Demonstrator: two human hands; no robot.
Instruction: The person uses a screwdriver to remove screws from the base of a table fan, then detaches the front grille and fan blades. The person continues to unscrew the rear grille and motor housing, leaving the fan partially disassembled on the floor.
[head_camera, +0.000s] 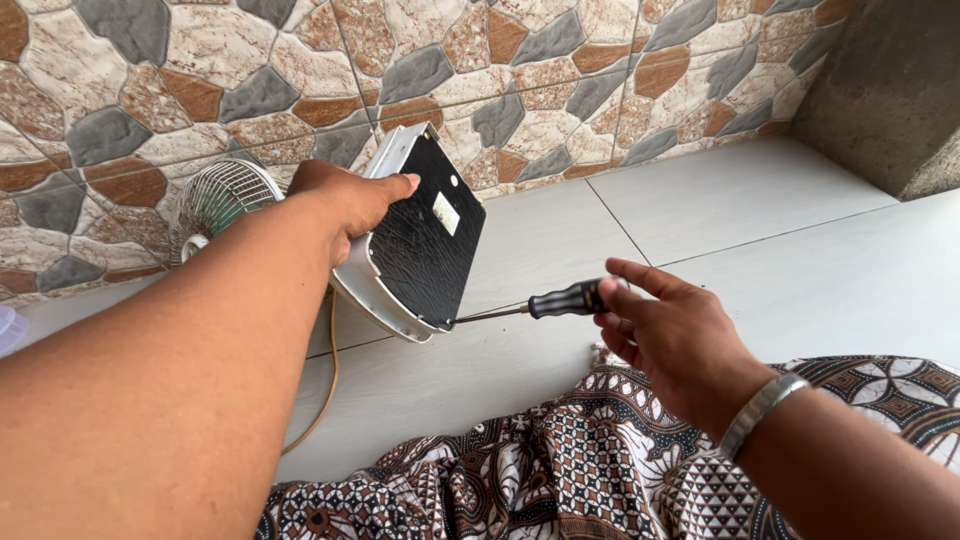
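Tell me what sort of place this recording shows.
Probably a home porch or terrace floor: pale floor tiles, a stone-pattern wall, and a person sitting low in patterned cloth, left hand tilting a small fan's base, right hand holding a screwdriver.

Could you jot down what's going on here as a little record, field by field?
Left hand: left hand grips the tilted fan base, black underside facing the camera
Right hand: right hand holds a screwdriver by its black handle
Tool tip: at the base's lower corner
Fan: wire grille behind the left arm, laid against the stone-pattern wall
Cable: cord trailing from the base
Floor: pale tiles
Lap: patterned brown cloth
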